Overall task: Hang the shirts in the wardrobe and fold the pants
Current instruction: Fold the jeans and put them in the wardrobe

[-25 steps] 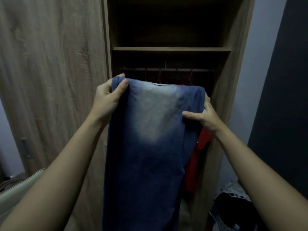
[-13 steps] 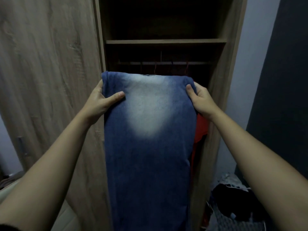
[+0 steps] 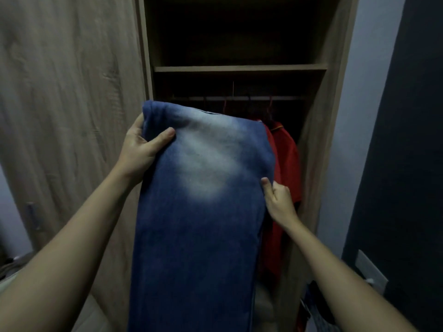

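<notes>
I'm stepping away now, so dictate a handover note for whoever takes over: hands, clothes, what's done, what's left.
Left hand grips the blue jeans at their top left corner.
Right hand pinches their right edge, lower down.
Jeans hang long before the open wardrobe.
Done: a red shirt hangs on the rail inside.
Left: fold the jeans down; other clothes cannot be judged from here.

hands 2: left hand (image 3: pixel 141 149) at 9 o'clock, right hand (image 3: pixel 279 202) at 4 o'clock | jeans (image 3: pixel 199 224) 1, centre | red shirt (image 3: pixel 287 159) 1 sure, 3 o'clock | hanger hooks (image 3: pixel 224 106) about 4, 12 o'clock | shelf (image 3: pixel 239 68) 1 | rail (image 3: pixel 282 98) 1 | door (image 3: pixel 67 116) 1
</notes>
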{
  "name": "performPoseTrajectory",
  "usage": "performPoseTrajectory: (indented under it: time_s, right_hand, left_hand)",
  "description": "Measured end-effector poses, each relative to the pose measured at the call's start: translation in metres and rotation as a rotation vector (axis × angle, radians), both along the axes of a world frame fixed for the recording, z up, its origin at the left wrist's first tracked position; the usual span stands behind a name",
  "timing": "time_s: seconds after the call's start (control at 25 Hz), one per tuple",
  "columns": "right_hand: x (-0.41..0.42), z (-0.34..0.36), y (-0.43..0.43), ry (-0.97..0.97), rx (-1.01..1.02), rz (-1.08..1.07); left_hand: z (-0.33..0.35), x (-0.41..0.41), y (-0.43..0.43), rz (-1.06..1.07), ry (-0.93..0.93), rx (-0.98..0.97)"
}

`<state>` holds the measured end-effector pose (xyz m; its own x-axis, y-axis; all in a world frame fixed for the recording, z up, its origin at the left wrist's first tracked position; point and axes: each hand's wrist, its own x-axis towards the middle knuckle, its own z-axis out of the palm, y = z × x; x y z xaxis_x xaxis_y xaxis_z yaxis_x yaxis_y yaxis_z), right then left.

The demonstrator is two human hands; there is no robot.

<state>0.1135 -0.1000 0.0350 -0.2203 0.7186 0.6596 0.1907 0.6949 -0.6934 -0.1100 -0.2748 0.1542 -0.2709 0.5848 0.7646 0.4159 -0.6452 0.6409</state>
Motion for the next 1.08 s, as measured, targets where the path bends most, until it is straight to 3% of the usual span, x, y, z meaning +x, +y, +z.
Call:
performPoseTrajectory:
  time_s: [0.08, 0.16, 0.24, 0.48, 0.76, 0.84, 0.92, 1.0, 1.08]
  right_hand:
    - [0.000, 0.009, -0.001, 0.048, -0.036, 0.071]
    - [-0.010, 0.010, -0.011, 0.183, -0.189, 0.340]
    - [-0.022, 0.008, -0.017, 0.192, -0.305, 0.478]
    - [-0.024, 0.016, -0.026, 0.324, -0.365, 0.536]
    - [-0.030, 0.026, -0.041, 0.261, -0.389, 0.597]
    - [-0.027, 0.041, -0.047, 0.282, -0.326, 0.571]
    - [-0.030, 0.058, -0.045, 0.300, -0.316, 0.565]
    - [-0.040, 0.073, -0.034, 0.282, -0.464, 0.542]
    - [-0.046, 0.074, -0.024, 0.273, -0.780, 0.482]
  left_hand:
    - [0.002, -0.004, -0.003, 0.024, -0.017, 0.030]
    - [-0.001, -0.005, -0.005, 0.036, -0.064, 0.073]
    - [-0.005, -0.006, -0.008, 0.029, -0.097, 0.084]
    - [-0.004, -0.017, -0.018, 0.006, -0.103, 0.087]
    - [0.002, -0.024, -0.027, 0.064, -0.075, 0.056]
    - [0.011, -0.035, -0.029, 0.171, 0.064, -0.046]
    - [0.022, -0.051, -0.017, 0.292, 0.194, -0.283]
    - [0.015, -0.063, -0.002, 0.261, 0.029, -0.507]
    - [-0.007, -0.068, 0.007, -0.020, -0.443, -0.629]
